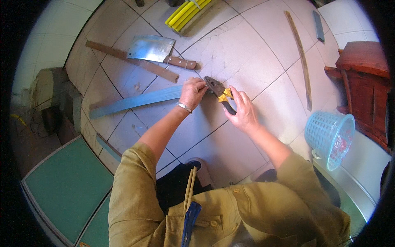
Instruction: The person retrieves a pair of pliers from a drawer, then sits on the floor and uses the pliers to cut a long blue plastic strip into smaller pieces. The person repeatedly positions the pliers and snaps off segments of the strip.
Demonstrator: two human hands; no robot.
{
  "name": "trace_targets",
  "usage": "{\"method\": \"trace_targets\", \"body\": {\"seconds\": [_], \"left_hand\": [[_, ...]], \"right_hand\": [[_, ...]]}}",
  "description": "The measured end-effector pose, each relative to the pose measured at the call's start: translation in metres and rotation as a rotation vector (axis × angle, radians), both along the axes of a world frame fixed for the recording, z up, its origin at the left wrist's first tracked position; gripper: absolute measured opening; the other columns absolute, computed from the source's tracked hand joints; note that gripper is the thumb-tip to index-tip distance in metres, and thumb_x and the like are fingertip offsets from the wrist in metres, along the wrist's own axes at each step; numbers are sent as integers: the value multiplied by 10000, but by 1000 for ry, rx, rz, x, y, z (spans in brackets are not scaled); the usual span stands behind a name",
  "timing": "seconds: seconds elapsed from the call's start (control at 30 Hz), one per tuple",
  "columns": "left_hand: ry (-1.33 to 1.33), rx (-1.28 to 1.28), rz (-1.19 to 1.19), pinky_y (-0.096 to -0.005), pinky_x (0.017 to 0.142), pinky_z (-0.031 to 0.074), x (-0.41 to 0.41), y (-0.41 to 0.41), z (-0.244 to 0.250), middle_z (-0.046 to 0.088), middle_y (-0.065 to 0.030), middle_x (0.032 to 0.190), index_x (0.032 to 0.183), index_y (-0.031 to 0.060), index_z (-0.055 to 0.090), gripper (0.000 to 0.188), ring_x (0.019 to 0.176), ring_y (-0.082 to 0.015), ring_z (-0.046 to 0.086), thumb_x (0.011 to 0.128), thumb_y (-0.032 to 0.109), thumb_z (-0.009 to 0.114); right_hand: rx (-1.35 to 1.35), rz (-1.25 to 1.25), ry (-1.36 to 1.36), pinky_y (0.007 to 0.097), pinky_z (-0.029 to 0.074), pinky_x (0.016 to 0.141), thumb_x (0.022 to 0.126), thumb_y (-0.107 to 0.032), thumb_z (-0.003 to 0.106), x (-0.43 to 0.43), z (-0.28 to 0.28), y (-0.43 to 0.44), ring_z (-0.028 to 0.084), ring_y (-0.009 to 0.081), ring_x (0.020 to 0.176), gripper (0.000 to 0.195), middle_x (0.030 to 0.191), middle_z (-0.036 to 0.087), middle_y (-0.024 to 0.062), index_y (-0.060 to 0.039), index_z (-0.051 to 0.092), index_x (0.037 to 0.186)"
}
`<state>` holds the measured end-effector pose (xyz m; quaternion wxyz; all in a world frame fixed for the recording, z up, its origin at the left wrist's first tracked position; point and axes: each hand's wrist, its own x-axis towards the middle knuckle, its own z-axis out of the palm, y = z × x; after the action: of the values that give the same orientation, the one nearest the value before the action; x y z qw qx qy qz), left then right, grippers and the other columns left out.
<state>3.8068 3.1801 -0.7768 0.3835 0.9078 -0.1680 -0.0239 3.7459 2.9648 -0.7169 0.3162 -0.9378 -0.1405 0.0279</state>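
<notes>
My left hand (193, 92), with a metal bracelet at the wrist, is closed at the right part of a long pale-blue strip (139, 100), probably wood. Its thumb and forefinger are pinched beside the jaws of combination pliers (216, 86); anything small between the fingertips is hidden. My right hand (243, 111) grips the pliers by their yellow and black handles, jaws pointing up and left. Beyond my left hand, a cleaver (152, 48) with a riveted wooden handle lies across a brown wooden strip (160, 72) on the tiled floor (259, 64).
Yellow rods (188, 14) lie bundled at the top. At the right are a narrow wooden strip (299, 52), a grey block (318, 26), a blue plastic basket (321, 129) and reddish wooden furniture (364, 89). A green-topped panel (69, 188) stands lower left, near another strip (108, 146).
</notes>
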Motion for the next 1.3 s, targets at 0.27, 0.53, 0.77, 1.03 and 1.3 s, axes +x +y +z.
{"method": "trace_targets", "body": {"seconds": [0.27,0.53,0.77,1.03,1.3], "left_hand": [[-17,-15,3,-396,727,447,0,-2,0,629,-82,790,856,80,703,123,802,-290,567,743,60,657],[-12,-31,-14,-387,725,450,-1,-1,-1,617,-98,829,865,49,680,143,810,-305,549,724,44,661],[-53,-114,12,-408,715,438,-4,1,-7,604,-90,800,915,70,698,187,813,-299,548,732,49,661],[30,-66,-18,-390,776,427,-4,2,3,595,-86,811,1090,79,621,339,852,-285,546,753,84,666],[67,-54,-76,-374,873,435,-1,15,13,485,-175,1124,1299,51,416,699,983,-323,518,682,116,738]], "right_hand": [[-68,-41,4,372,497,773,663,-124,761,-9,-13,1,568,286,923,859,1035,513,120,-86,332,1406],[-54,-15,109,380,499,756,669,-94,741,-12,-4,0,579,291,916,823,1013,524,120,-88,355,1395],[-85,-3,77,378,498,759,677,-106,730,-5,-4,3,586,300,904,800,983,540,133,-61,361,1386],[1043,-355,1149,291,483,654,806,-174,661,6,18,-1,555,150,780,490,887,546,57,-72,503,1258],[1563,-229,1671,243,395,597,874,-468,560,9,32,-21,455,116,698,586,946,489,47,-253,350,1377]]}}
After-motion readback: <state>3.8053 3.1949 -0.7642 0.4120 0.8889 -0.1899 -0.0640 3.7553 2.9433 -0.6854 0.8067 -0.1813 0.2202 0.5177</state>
